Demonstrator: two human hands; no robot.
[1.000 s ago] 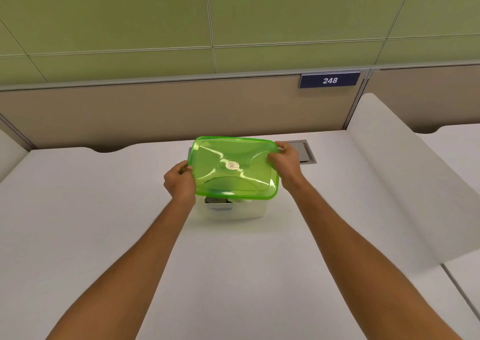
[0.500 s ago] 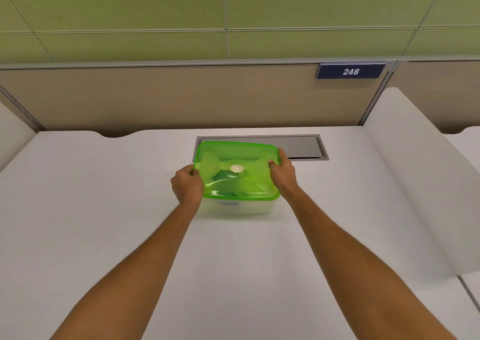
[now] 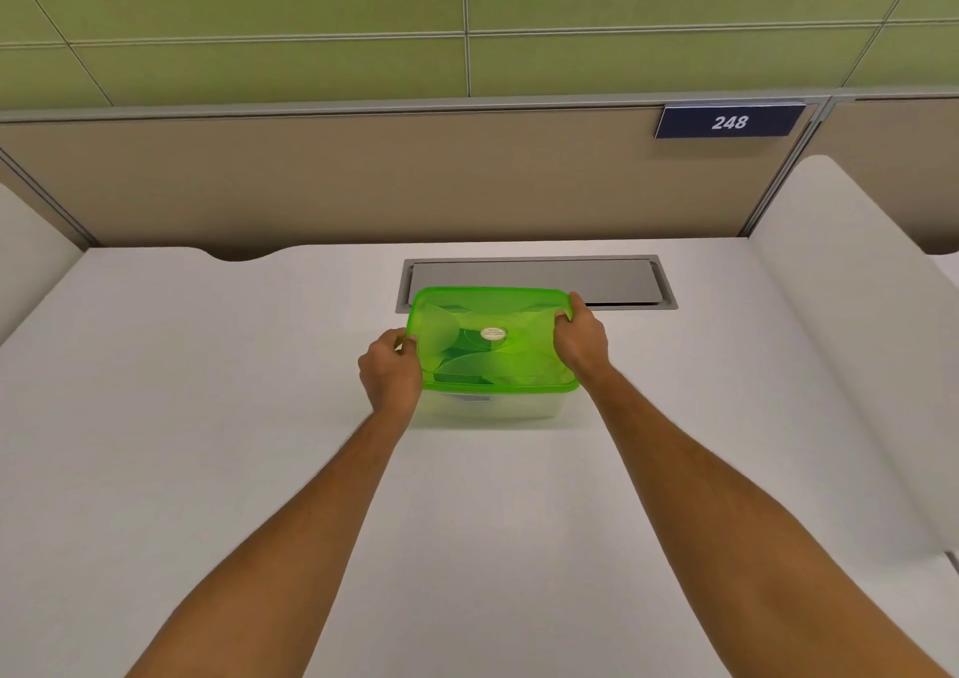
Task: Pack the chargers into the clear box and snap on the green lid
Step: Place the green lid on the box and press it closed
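The green translucent lid [image 3: 490, 345] lies flat on top of the clear box [image 3: 493, 407] in the middle of the white desk. My left hand [image 3: 390, 371] grips the lid's left edge and my right hand [image 3: 580, 337] grips its right edge, fingers curled over the rim. A round sticker marks the lid's centre. Dark shapes show dimly through the lid; I cannot make out the chargers themselves.
A grey cable hatch [image 3: 539, 283] is set into the desk [image 3: 207, 418] just behind the box. A beige partition with a "248" sign [image 3: 729, 121] rises at the back. White side dividers [image 3: 851, 340] stand right and left.
The lid was tilted up above the box a second ago; it has come down level onto the box rim, with both hands still on its edges.
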